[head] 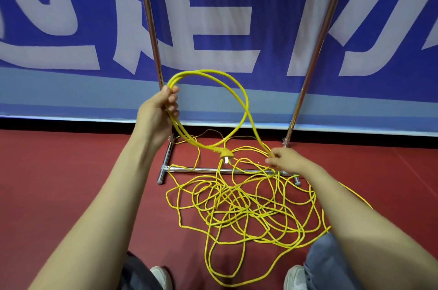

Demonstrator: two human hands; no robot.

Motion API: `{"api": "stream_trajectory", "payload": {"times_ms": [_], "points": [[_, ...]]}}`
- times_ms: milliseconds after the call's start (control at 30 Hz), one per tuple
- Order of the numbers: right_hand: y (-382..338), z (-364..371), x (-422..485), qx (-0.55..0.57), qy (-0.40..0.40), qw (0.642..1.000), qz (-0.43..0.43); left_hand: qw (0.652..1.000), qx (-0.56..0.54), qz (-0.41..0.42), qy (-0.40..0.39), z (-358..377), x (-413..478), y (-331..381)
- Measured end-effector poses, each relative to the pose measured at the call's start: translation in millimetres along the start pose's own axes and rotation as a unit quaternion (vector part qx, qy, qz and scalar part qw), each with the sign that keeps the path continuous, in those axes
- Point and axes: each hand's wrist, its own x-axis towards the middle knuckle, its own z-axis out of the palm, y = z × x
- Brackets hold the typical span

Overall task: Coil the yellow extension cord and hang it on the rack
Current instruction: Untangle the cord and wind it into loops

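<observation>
Clenched around a couple of turns of the yellow extension cord (247, 103), the left hand (161, 105) is holding a raised loop in front of the left upright of the rack (149, 29). The right hand (284, 159), lower and further right, is pinching a single strand of the same cord between thumb and fingertips just above the rack's low crossbar (201, 169). A blue banner (71, 17) with large white characters is filling the upper half of the view behind the rack, and a red floor (71, 183) is spreading out beneath it. The rack's two chrome uprights are running out of the top of the view, their feet are standing on the floor, and the crossbar is joining them near the ground. Most of the cord is lying in a loose, tangled heap (237, 206) on the floor in front of the crossbar, between the rack and the person's feet. A few strands are crossing over the bar to the floor behind it, and one is trailing off to the right beneath the right forearm. A blue trouser leg (327, 261) is showing at the lower right, and two pale shoes (161, 278) are poking in at the bottom edge. A yellow plug (225, 155) is dangling at the lower end of the held loop, just above the crossbar, with its pale prongs pointing downward.
</observation>
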Motion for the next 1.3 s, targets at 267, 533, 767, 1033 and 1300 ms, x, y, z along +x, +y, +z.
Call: {"api": "stream_trajectory", "payload": {"times_ms": [267, 533, 767, 1033, 1300], "points": [[-17.7, -6.1, -2.7, 0.303, 0.114, 0.945, -0.039, 0.995, 0.095, -0.025, 0.018, -3.2, 5.4, -13.3], [-46.9, 7.0, -3.9, -0.087, 0.076, 0.993, 0.033, 0.999, -0.024, -0.018, 0.035, -4.1, 5.8, -16.6], [-51.9, 16.3, -5.0, -0.043, 0.002, 0.998, 0.043, 0.993, -0.007, 0.021, 0.117, 2.5, 3.4, -27.0], [-102.7, 9.4, -32.8, -0.326, 0.04, 0.929, -0.172, 0.992, 0.037, 0.005, 0.124, 15.7, 0.5, -46.4], [-121.3, 17.1, -37.8, -0.164, 0.018, 0.912, -0.375, 0.992, 0.076, -0.085, 0.056, 29.9, -9.3, -69.3]]}}
